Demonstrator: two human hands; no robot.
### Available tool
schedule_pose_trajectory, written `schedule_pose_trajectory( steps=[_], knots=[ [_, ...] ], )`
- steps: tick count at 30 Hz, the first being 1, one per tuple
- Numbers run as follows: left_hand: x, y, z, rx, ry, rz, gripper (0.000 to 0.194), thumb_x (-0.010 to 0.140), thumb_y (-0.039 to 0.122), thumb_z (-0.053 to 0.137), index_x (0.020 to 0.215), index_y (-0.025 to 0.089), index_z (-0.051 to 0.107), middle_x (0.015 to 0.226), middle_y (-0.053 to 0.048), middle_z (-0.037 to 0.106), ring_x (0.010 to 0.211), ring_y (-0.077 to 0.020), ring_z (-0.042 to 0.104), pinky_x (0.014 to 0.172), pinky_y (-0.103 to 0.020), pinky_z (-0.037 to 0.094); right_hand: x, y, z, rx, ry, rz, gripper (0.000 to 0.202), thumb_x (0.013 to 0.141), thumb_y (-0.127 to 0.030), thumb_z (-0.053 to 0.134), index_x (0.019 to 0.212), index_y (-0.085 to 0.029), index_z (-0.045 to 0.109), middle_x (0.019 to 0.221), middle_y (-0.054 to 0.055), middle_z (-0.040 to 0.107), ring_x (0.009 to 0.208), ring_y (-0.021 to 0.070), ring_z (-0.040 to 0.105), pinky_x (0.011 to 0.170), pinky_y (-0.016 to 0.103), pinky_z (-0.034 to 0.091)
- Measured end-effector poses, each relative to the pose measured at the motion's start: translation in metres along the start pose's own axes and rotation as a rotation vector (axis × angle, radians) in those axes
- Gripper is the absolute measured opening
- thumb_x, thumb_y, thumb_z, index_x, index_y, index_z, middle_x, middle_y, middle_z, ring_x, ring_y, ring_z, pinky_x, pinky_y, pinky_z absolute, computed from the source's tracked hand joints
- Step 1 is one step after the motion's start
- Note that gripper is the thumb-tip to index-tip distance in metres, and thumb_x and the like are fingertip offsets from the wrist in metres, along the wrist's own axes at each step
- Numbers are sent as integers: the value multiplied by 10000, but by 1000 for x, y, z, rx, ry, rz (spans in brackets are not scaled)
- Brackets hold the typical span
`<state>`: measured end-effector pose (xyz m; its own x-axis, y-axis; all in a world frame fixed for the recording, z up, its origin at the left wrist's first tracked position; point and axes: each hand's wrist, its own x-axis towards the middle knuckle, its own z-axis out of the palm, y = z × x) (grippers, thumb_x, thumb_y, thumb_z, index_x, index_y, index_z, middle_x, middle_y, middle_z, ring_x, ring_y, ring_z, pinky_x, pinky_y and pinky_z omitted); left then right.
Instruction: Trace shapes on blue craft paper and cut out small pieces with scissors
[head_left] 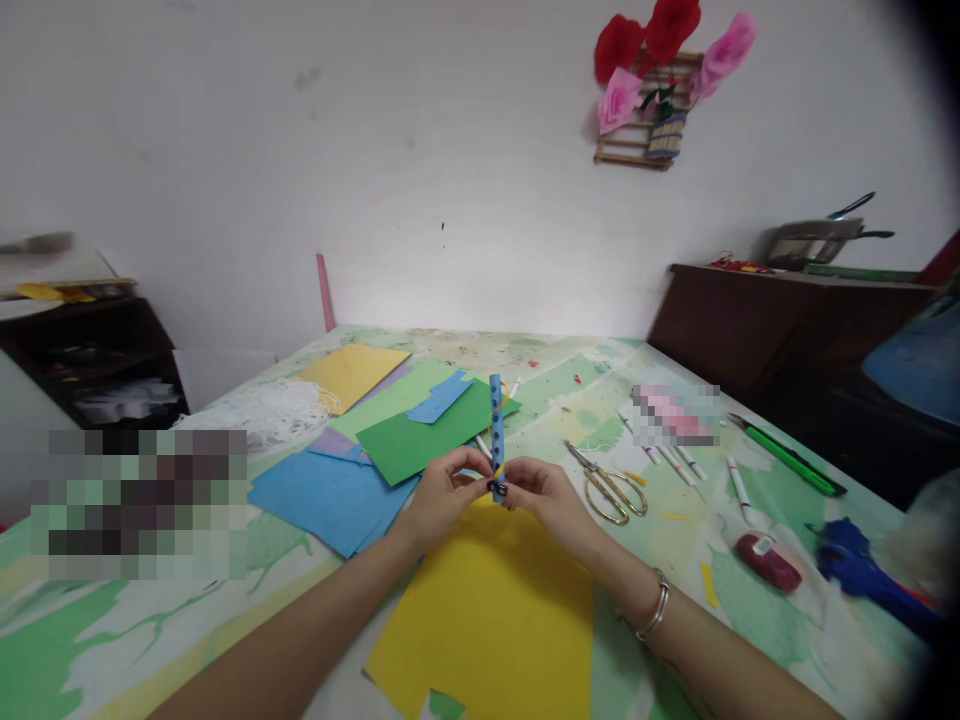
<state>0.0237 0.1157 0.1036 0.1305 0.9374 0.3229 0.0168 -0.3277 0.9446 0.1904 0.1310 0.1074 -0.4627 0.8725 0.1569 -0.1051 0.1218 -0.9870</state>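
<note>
Upright between my two hands stands a thin blue paper tube [496, 425] with dark dots. My left hand [452, 492] pinches it near the lower end from one side. From the other side, the fingertips of my right hand [544, 495] close on the same end, and the thumbs nearly meet in front. A narrow yellow paper strip [499, 471] crosses the tube at the fingertips; how far it goes round is hidden. Below the hands lies a large yellow sheet [502, 620]. Gold-handled scissors [611, 487] rest on the table to the right of my right hand.
Left are blue sheets [330, 495], a green sheet [420, 440] and white string [277, 412]. Right are several markers [679, 465], a green cutter [795, 455], a dark red mouse-shaped object [769, 562] and a blue glue gun [862, 570]. Behind the table is a wall.
</note>
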Motion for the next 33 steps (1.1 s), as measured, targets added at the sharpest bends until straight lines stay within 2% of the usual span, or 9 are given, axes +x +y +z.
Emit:
schedule_pose_trajectory(
  steps=[9,13,17,22,26,33],
  knots=[
    [0,2,-1,7,-10,16,140,735,280,664,727,156,600,934,-52,546,926,-178,546,767,-259,463,-1,-2,2,-21,-26,-6,295,656,-412,735,749,-145,652,645,3,582,608,119,503,591,255,390],
    [0,3,0,8,-5,22,156,740,286,664,713,151,592,898,-48,564,877,-170,562,760,-265,466,-1,-2,3,-36,-42,-4,278,673,-405,720,749,-146,655,643,4,580,604,119,502,594,258,389],
    [2,2,0,-11,81,26,173,756,304,655,795,161,566,835,-26,597,810,-152,586,750,-268,473,-2,-1,4,-43,-34,6,234,691,-360,702,765,-146,644,673,5,589,612,116,510,600,257,388],
    [6,3,-6,9,217,19,193,748,301,658,850,144,608,843,-53,653,804,-168,609,722,-269,482,-3,2,7,-64,-55,12,186,693,-303,696,785,-149,646,697,4,594,629,118,519,609,255,395],
    [6,7,-6,14,245,20,146,743,281,642,794,144,645,764,-39,672,722,-160,620,688,-265,490,-3,4,7,-70,-85,4,163,702,-285,683,793,-156,645,709,5,602,638,122,525,625,261,410],
    [5,7,-4,28,244,31,125,748,265,617,782,151,656,752,-33,687,708,-166,640,682,-271,499,-4,7,6,-60,-130,3,166,720,-278,667,834,-158,650,768,23,627,681,133,547,649,269,424]
  ],
)
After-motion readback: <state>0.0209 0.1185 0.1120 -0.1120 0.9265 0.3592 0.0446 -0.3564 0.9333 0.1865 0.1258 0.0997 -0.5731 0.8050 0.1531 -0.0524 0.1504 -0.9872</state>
